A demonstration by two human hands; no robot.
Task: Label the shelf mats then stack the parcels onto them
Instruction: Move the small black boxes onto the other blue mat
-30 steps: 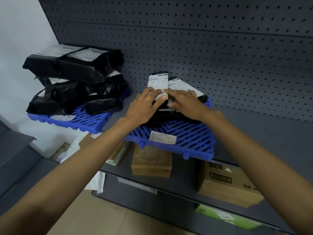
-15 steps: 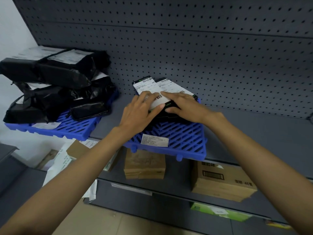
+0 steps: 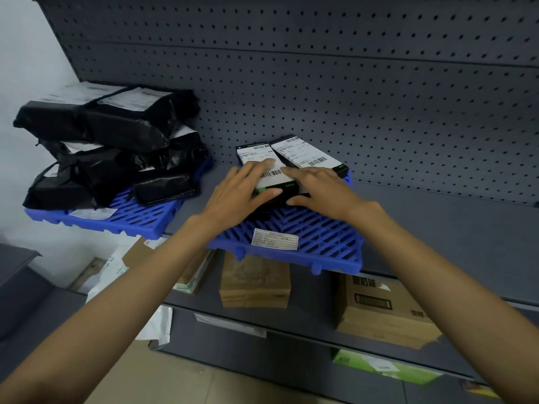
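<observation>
Flanking the hands [image 3: 284, 189], black bagged parcels [image 3: 113, 147] left, bare shelf [image 3: 437, 225] right.

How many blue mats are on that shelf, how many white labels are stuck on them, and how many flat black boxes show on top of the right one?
Blue mats: 2, the left mat and the right mat
Mat labels: 2, left label and right label
Black boxes on top: 2, left box and right box; any beneath are hidden
Total: 6
</observation>
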